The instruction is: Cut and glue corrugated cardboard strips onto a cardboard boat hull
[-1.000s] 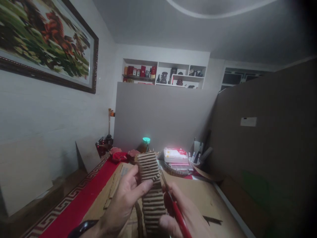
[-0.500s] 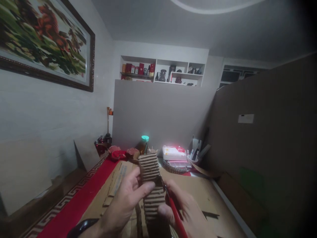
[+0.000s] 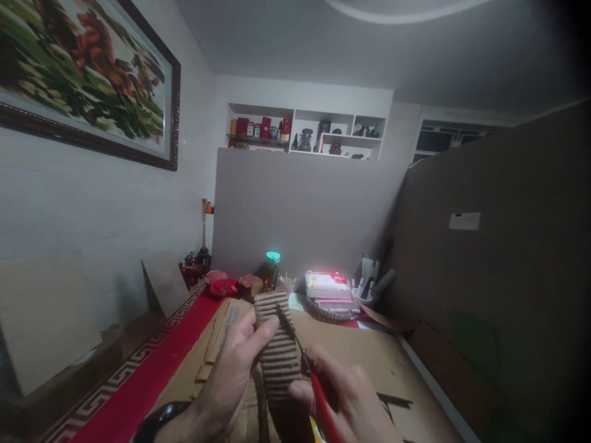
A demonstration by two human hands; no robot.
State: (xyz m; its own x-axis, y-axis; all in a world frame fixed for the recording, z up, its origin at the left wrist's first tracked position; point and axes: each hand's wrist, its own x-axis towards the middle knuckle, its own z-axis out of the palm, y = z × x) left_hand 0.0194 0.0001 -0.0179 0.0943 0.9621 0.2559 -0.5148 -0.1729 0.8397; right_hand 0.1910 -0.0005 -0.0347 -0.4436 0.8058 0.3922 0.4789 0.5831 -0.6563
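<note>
A strip of corrugated cardboard [image 3: 279, 363], its ridges bare, stands tilted between my two hands. My left hand [image 3: 231, 363] is closed on its left edge, with the thumb pressed across the ridges. In my right hand [image 3: 346, 391] are red-handled scissors [image 3: 324, 403]. Their dark metal blades lie against the strip's upper right edge; how far they reach into the cardboard is hard to make out. The right thumb rests near the strip's lower right edge. Below the hands, the strip's bottom end falls into shadow.
Cardboard sheets [image 3: 360, 351] cover the table, over a red patterned cloth [image 3: 152, 363]. Behind stand a tissue pack [image 3: 327, 285] on a woven basket [image 3: 335, 315], a pen cup [image 3: 363, 295] and a jar with a turquoise lid [image 3: 273, 256]. Dark strips [image 3: 394, 401] lie at the right.
My left thumb has moved up the strip, and the strip leans and sits a little further left. The scissors' blades now lie more along its upper right edge.
</note>
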